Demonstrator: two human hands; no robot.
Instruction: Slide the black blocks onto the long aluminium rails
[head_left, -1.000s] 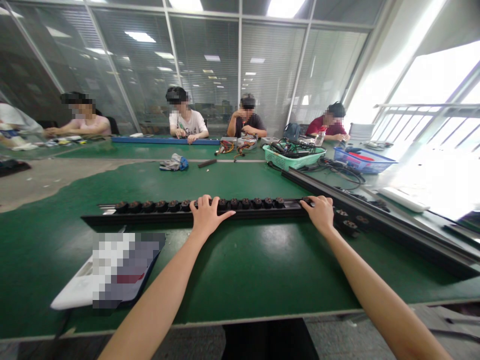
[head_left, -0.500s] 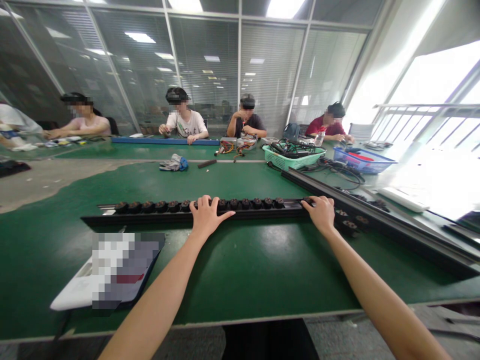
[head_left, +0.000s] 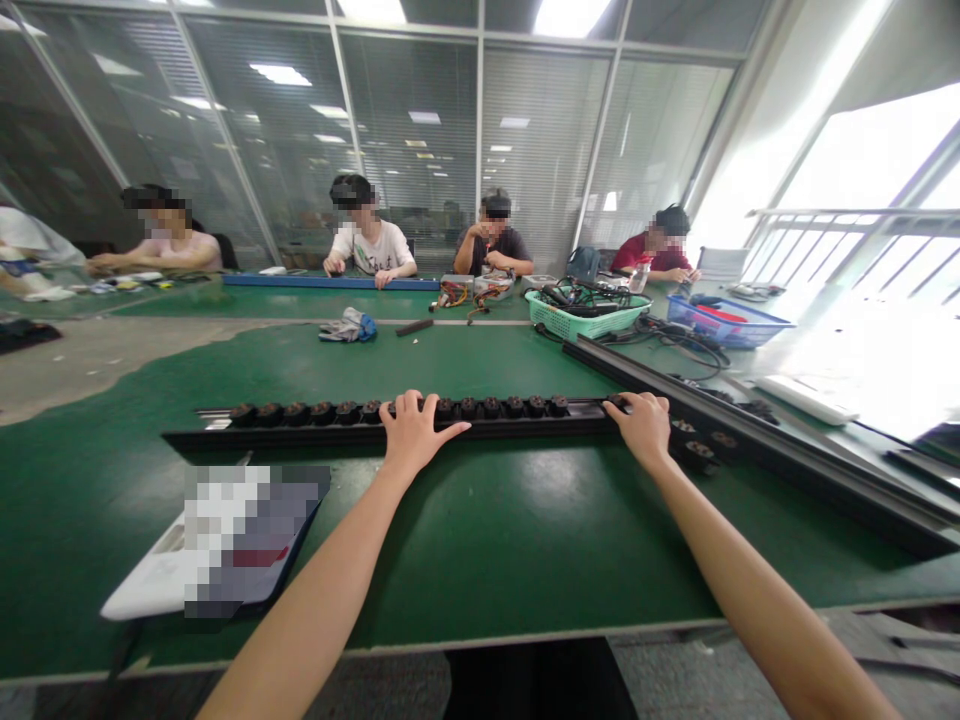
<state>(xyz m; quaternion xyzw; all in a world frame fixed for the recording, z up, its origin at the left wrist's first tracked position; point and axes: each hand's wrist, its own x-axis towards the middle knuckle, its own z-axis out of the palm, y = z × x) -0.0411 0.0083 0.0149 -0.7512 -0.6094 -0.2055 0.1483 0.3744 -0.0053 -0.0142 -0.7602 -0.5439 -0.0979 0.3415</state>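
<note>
A long black rail (head_left: 525, 428) lies across the green table, with a row of round black socket modules (head_left: 491, 406) along its channel. My left hand (head_left: 414, 430) is over the middle of the row, fingers spread across the modules and far edge, thumb stretched along the near wall. At the rail's right end, my right hand (head_left: 643, 425) is closed, thumb and fingertips around a black socket module, mostly hidden by the fingers. A few loose black modules (head_left: 701, 455) lie just right of that hand.
A second long black rail (head_left: 810, 475) slants across the right side. A pixelated white-and-grey object (head_left: 217, 545) lies near left. Farther back are grey-blue gloves (head_left: 349, 326), a green basket (head_left: 581, 318) of cables and a blue basket (head_left: 731, 325). Several people sit at the far tables.
Both my hands and the rail stay in the same place. Across the room, a seated person's hand has shifted slightly.
</note>
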